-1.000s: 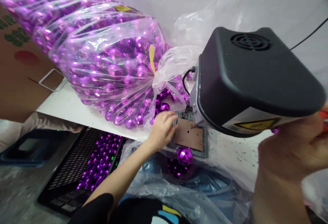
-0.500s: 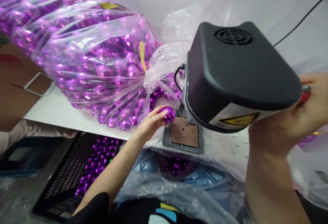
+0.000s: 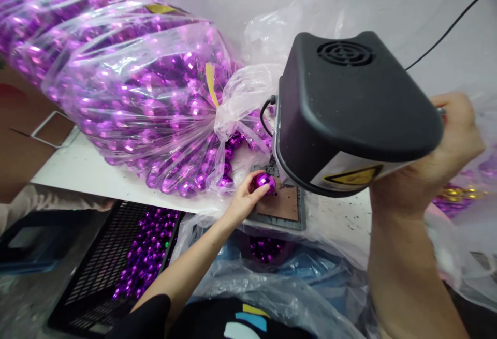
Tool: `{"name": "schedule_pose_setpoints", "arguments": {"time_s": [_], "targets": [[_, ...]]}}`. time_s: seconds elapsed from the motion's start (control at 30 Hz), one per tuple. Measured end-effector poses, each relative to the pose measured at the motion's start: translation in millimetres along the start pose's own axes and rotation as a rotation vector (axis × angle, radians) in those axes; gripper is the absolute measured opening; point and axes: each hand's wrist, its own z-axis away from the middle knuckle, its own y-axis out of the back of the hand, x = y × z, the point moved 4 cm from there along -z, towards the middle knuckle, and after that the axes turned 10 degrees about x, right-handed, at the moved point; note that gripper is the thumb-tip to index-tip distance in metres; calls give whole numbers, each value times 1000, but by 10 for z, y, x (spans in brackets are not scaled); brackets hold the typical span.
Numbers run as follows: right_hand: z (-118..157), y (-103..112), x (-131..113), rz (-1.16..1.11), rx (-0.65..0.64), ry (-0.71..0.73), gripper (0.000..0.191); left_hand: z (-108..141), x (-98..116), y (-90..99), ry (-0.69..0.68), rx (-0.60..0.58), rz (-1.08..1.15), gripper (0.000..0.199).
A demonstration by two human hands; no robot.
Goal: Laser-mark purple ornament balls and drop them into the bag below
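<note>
A shiny purple faceted ball [image 3: 265, 184] is pinched between the thumb and fingers of my left hand [image 3: 248, 194]. It hangs over the upper left part of a brown plate [image 3: 279, 207] set in a grey base. Right above and beside the plate stands a black machine [image 3: 361, 106] with a round vent and a yellow warning label. My right hand [image 3: 446, 147] is at the machine's right side, its fingers wrapped round a handle there, which is mostly hidden.
A large clear bag of purple balls [image 3: 135, 96] lies on the white table [image 3: 93, 168]. Below left stands a black crate [image 3: 89, 271] with purple balls. Clear plastic [image 3: 303, 287] drapes the front edge. Another person's sleeve [image 3: 46, 199] shows at left.
My left hand has moved right with the purple ball, from the plate's left edge to over it. My right hand and the handle have shifted, showing more of the fingers.
</note>
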Motion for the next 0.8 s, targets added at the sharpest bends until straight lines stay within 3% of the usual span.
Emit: {"name": "schedule_pose_setpoints", "arguments": {"time_s": [0.17, 0.37, 0.6, 0.8], "targets": [[9, 11, -1, -6, -4, 0, 44, 49, -112, -109, -276, -3, -361, 44], [21, 18, -26, 0, -10, 5, 41, 145, -81, -225, -567, -24, -562, 42], [29, 9, -53, 7, -1, 45, 40, 138, -116, -326, -523, -44, -644, 34], [34, 15, -25, 2, -3, 45, 42, 177, -116, -309, -520, -66, -704, 38]]}}
